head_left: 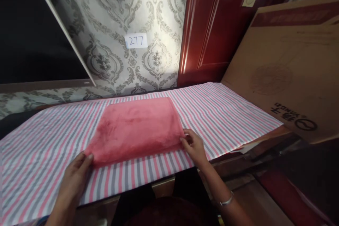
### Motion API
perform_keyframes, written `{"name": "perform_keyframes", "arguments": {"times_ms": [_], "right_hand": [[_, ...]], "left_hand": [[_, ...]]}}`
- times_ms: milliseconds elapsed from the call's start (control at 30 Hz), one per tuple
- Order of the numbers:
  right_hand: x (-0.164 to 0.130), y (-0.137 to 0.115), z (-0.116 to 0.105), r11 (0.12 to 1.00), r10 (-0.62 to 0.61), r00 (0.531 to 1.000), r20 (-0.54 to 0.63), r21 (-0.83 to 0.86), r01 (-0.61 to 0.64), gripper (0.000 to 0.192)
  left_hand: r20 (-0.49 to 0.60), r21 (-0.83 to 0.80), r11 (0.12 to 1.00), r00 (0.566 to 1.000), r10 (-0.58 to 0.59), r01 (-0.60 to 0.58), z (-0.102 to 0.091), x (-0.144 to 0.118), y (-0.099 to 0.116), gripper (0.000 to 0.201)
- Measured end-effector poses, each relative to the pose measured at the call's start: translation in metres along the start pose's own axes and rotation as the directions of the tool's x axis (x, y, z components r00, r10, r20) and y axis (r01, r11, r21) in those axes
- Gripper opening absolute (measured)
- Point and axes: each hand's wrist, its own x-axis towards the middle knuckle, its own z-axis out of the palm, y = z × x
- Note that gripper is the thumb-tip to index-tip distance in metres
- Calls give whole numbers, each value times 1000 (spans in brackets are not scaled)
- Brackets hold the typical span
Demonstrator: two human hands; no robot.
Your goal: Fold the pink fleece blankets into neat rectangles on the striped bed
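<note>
A pink cloth (140,127), plush-looking like a towel and folded into a rough rectangle, lies on a striped sheet (217,113). My left hand (76,173) pinches its near left corner, pulling that corner out to a point. At the near right corner, my right hand (194,146) grips the edge between thumb and fingers. The cloth's near edge runs between the two hands. Darker smudged patches show in the pile on its left side. The underside of the cloth is hidden.
A large cardboard box (296,67) stands at the right end of the table. Behind it is a dark red door (209,24). A black screen (39,31) hangs at the left, and a paper marked 277 (136,40) is on the patterned wall.
</note>
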Motion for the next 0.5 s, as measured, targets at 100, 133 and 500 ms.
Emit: {"name": "perform_keyframes", "arguments": {"times_ms": [100,133,500], "right_hand": [[-1,-4,12,988,-130,991,10,-88,130,27],[0,-6,15,981,-161,986,36,-106,164,29],[4,-7,-2,998,35,999,20,-45,-34,12]], "left_hand": [[12,-214,962,985,-173,172,5,3,-6,59],[-7,-264,947,982,-191,183,6,3,-8,55],[-92,-210,977,994,-50,30,10,-1,-17,34]]}}
